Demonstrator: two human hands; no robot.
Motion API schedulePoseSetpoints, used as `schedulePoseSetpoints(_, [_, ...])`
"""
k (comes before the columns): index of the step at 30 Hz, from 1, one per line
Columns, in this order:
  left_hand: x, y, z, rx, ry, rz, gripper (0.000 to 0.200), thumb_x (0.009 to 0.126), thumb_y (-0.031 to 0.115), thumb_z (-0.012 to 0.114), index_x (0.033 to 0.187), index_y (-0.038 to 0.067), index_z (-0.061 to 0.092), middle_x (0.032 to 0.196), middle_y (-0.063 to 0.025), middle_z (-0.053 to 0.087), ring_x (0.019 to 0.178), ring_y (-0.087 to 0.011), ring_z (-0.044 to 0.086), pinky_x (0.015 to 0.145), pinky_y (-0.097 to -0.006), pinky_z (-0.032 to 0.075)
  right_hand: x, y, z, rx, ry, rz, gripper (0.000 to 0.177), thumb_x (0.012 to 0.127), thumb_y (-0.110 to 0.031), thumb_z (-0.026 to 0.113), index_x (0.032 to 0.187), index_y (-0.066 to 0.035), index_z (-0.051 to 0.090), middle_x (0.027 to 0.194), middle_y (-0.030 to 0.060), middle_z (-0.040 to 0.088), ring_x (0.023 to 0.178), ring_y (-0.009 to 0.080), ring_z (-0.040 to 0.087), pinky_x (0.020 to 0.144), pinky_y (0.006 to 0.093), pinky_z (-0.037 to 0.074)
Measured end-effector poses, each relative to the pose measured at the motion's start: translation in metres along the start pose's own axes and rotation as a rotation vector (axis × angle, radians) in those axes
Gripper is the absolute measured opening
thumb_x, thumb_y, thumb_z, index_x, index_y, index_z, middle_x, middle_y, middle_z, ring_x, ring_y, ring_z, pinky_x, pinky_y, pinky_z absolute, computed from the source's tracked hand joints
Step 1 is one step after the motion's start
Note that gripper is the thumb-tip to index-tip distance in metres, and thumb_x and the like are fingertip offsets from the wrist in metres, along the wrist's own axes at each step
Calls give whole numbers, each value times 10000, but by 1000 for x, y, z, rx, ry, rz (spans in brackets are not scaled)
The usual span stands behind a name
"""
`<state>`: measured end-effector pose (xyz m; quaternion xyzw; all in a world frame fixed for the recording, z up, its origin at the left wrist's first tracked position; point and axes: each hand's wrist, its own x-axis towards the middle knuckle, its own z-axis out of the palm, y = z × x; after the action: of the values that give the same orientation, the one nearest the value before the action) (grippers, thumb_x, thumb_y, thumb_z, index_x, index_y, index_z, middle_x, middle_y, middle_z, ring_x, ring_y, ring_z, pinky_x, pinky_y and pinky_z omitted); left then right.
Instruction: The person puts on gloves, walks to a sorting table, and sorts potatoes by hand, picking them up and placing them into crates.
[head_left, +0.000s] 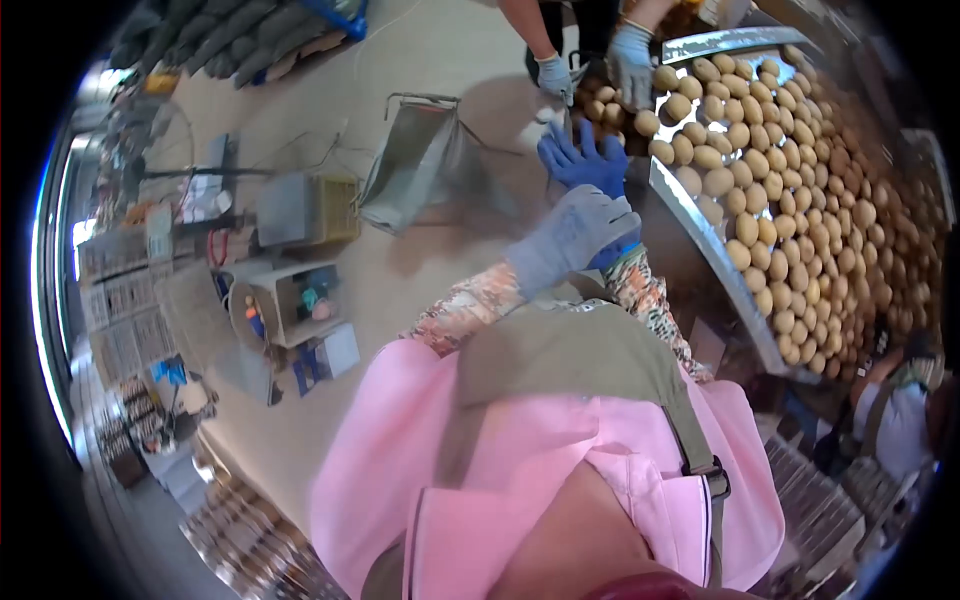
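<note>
My left hand [575, 235], in a grey glove, has its fingers curled over the wrist part of the blue glove on my right hand. My right hand [588, 165] points forward with its fingers spread, and nothing shows in it. To the right of my hands, many round, pale brown potatoes [770, 190] lie on a table with a metal rim [715, 250]. Beyond my right hand, more potatoes [605, 105] lie in a dark spot near a co-worker's gloved hands [631, 65].
A co-worker's other gloved hand [553, 78] is at the top. A grey-green sack hangs on a frame [410, 165] to the left. Further left are crates [335, 210] and a bin [305, 300]. Another person [900, 425] is at the lower right.
</note>
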<state>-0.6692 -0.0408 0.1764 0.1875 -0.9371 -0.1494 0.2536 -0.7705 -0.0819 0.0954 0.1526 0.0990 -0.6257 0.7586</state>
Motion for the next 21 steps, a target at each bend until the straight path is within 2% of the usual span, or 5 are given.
schedulePoseSetpoints(6, [-34, 0, -18, -230, -55, 112, 472, 662, 194, 684, 1117, 110, 592, 1007, -68, 630, 818, -256, 599, 738, -391, 457, -9, 16, -18, 862, -364, 66, 602, 890, -465, 444, 1378, -130, 338, 1466, 149, 309, 1344, 338, 288, 1115, 547, 220])
schedulePoseSetpoints(8, [-35, 0, -22, -257, 84, 237, 488, 623, 204, 712, 1086, 104, 594, 918, -64, 626, 772, -257, 586, 713, -388, 454, -30, 27, 13, -40, -229, -513, 663, 878, -530, 442, 1400, -143, 312, 1481, 146, 289, 1342, 337, 293, 1117, 550, 212])
schedulePoseSetpoints(16, [-34, -8, -7, -306, -61, 303, 475, 613, 151, 695, 1073, 93, 592, 787, -50, 572, 709, -259, 564, 663, -389, 447, -74, 21, 40, -99, -115, -205, 743, 882, -689, 348, 1448, -214, 272, 1484, 166, 282, 1332, 429, 302, 1121, 537, 208])
schedulePoseSetpoints(17, [-35, -8, -6, -301, -82, 296, 477, 615, 143, 691, 1078, 89, 591, 786, -51, 574, 708, -258, 563, 663, -389, 447, -62, 10, 11, 511, -367, 90, 684, 886, -660, 399, 1404, -214, 361, 1465, 150, 314, 1332, 424, 314, 1112, 540, 226])
schedulePoseSetpoints(21, [-19, -18, -17, -268, -140, 275, 461, 623, 149, 689, 1070, 79, 598, 785, -55, 580, 712, -265, 569, 674, -397, 449, -53, 8, 41, 627, -349, 182, 645, 866, -611, 504, 1351, -198, 406, 1433, 139, 345, 1332, 423, 319, 1094, 567, 250])
